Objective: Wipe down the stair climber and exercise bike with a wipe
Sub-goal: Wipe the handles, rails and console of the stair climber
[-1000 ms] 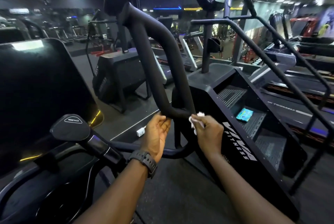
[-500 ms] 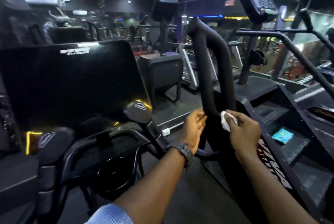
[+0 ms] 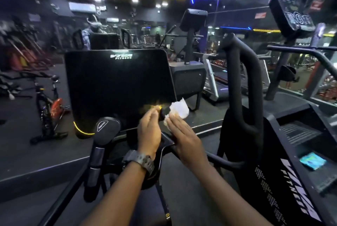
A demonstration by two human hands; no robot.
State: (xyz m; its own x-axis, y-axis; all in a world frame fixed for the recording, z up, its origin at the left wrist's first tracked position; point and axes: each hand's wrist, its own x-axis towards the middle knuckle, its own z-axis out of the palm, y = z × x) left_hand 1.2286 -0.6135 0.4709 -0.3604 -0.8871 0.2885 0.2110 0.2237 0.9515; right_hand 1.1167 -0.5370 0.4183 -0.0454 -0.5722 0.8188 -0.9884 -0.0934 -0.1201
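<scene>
Right hand (image 3: 184,134) holds the white wipe (image 3: 177,110) at its fingers; left hand (image 3: 148,130) loosely open beside it, before the bike screen (image 3: 116,87).

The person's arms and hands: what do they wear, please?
Both forearms are bare, with no sleeves in view and no gloves. The left hand has a dark, chunky wristwatch on its wrist. The right hand wears nothing visible.

Glossy black screen (image 3: 116,87), matt padded handlebar (image 3: 242,83), crumpled white wipe (image 3: 179,110)

bare forearms, blk digital watch (image 3: 139,160), L wrist
</scene>
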